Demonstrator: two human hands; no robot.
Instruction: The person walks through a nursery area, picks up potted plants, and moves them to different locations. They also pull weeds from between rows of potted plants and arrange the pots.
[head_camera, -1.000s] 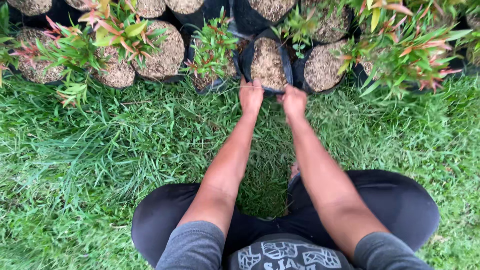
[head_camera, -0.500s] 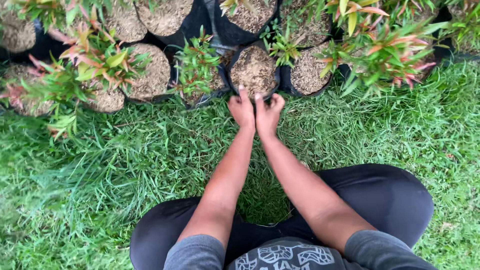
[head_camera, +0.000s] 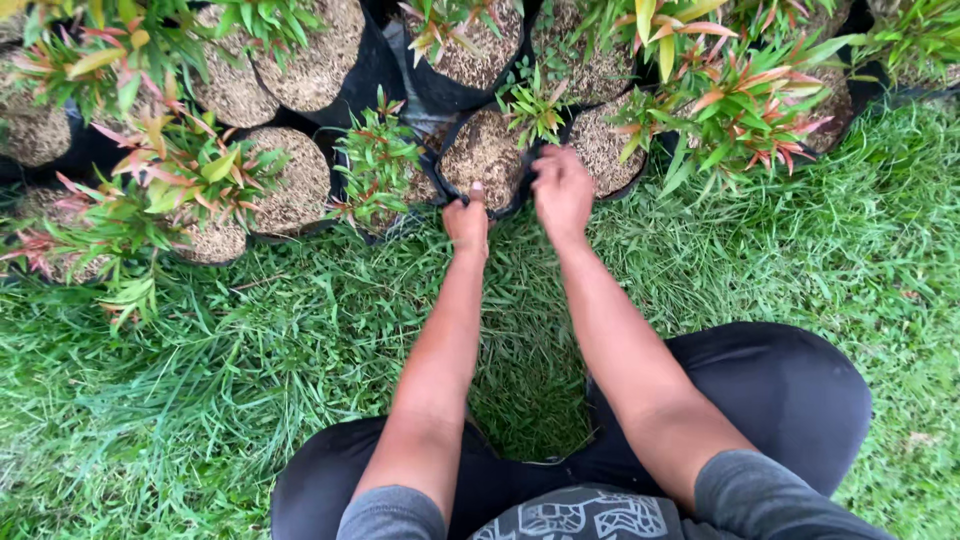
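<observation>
A black grow bag (head_camera: 452, 192) filled with pale brown husk holds a small green plant (head_camera: 535, 110) and stands at the grass edge in front of me. My left hand (head_camera: 468, 222) grips its near left rim, thumb over the edge. On the bag's right rim my right hand (head_camera: 562, 190) is closed, fingers curled around the black plastic. Both arms reach forward from my knees in black trousers.
Several more black bags of husk with red-green leafy plants (head_camera: 745, 105) crowd the back and left (head_camera: 190, 180). Thick green grass (head_camera: 200, 380) covers the ground in front of my knees (head_camera: 790, 400).
My hands, pressed together at the near rim half a second ago, have spread apart to the bag's left and right edges. The camera view has shifted slightly.
</observation>
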